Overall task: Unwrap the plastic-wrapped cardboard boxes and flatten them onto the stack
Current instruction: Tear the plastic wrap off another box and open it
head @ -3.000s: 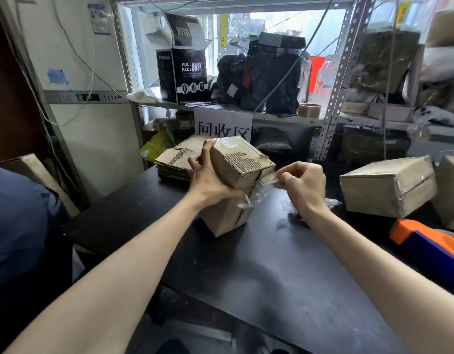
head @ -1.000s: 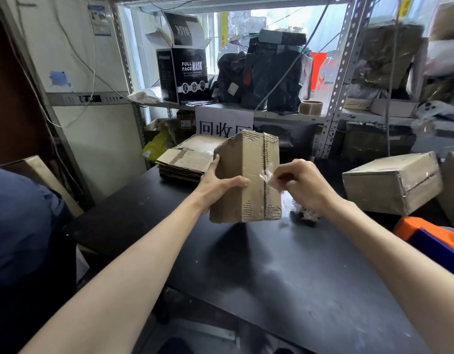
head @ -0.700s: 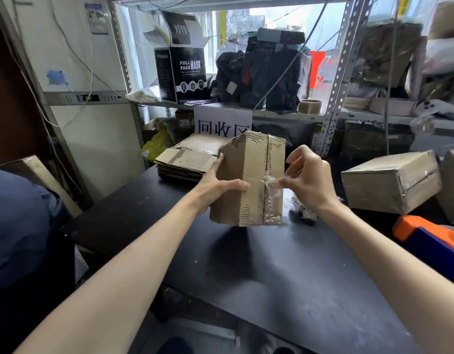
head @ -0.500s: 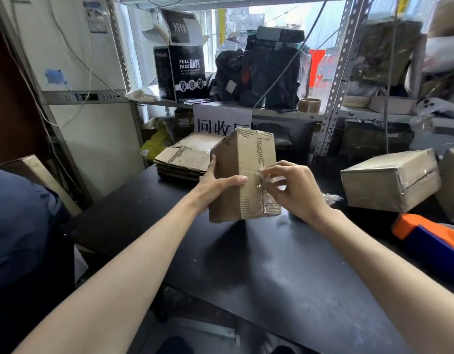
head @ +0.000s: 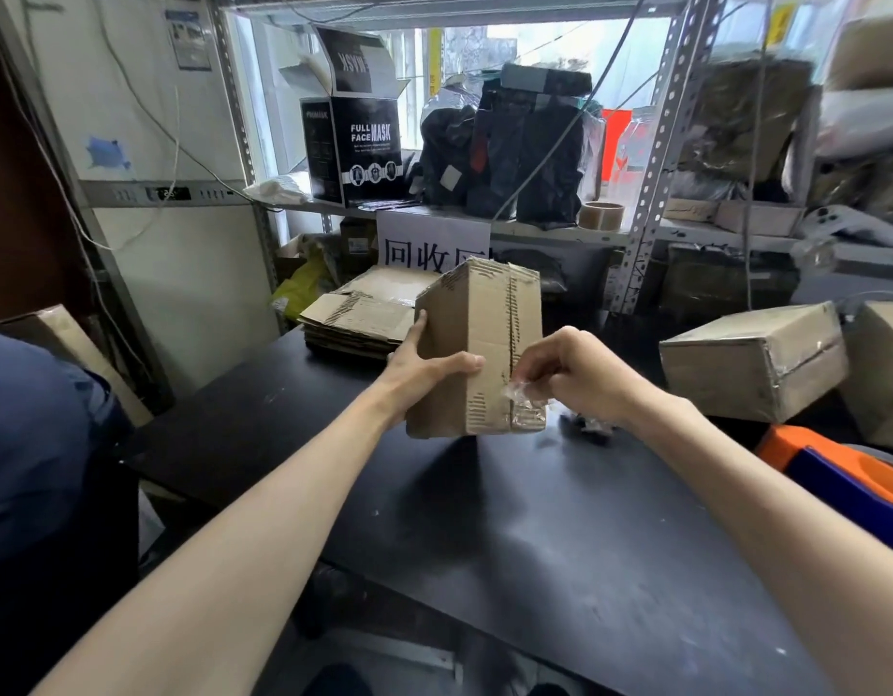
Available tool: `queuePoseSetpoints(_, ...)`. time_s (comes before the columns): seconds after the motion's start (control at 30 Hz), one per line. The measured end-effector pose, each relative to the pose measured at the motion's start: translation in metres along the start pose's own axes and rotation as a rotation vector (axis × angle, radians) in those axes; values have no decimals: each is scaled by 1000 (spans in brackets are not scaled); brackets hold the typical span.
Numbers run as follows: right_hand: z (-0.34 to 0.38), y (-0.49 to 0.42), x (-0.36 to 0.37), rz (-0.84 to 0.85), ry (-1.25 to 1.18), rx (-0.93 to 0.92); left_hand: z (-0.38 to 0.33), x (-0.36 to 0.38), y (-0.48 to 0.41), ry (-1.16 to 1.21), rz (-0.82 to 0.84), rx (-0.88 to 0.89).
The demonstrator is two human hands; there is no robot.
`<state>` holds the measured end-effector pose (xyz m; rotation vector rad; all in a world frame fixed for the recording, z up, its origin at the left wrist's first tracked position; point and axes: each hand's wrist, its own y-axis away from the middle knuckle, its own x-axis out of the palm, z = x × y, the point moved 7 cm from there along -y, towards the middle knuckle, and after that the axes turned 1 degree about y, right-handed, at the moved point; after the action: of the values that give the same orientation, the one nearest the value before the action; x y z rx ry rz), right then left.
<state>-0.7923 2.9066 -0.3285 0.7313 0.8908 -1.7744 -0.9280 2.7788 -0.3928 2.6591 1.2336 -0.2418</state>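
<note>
My right hand [head: 575, 374] has drawn back off the box [head: 479, 319], fingers now pinching a scrap of plastic [head: 522, 394] at its lower right edge. My left hand [head: 424, 364] grips the box's left side, thumb across the front, keeping it upright mid-bench [head: 534, 545], just near of the stack [head: 354, 319].
</note>
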Motion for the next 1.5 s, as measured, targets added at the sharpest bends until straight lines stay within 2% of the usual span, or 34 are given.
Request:
queuePoseSetpoints(0.1, -7, 4, 2, -122, -100, 42, 3, 0, -3, -17, 17, -4)
queuePoseSetpoints(0.33, -7, 11, -13, -574, 15, 18, 0, -4, 6, -18, 74, -19)
queuePoseSetpoints(0.47, 3, 10, -6, -472, 105, -87, 0, -2, 1, -23, 56, -17)
queuePoseSetpoints(0.6, 3, 13, 4, -371, -12, -164, 9, 0, -10, -32, 63, -35)
queuePoseSetpoints(0.67, -1, 13, 6, -332, 16, -170, 15, 1, -16, -40, 76, -54)
queuePoseSetpoints(0.83, -2, 7, 8, -344, 144, -153, 0, 7, -1, -103, 109, -13)
queuePoseSetpoints(1.0, 0, 12, 6, -391, 155, -177, 3, 3, -1, -56, -15, -23)
queuePoseSetpoints(1.13, -4, 9, 18, -91, 140, -149, 13, 1, -10, -8, -65, -59)
queuePoseSetpoints(1.2, -10, 4, 18, -9, 176, -112, 5, 6, -3, -39, -67, -25)
queuePoseSetpoints(1.27, -14, 1, 9, -85, 94, -59, -3, 10, 1, -64, -41, 5)
queuePoseSetpoints(1.37, -17, 6, -4, -316, 48, 8, -9, 12, 6, -106, 7, 26)
queuePoseSetpoints(1.43, -12, 12, -2, -439, 111, -73, -9, 12, 8, -108, 2, 17)
queuePoseSetpoints(1.5, -6, 16, 7, -454, 172, -168, -7, 10, 10, -100, -17, 4)
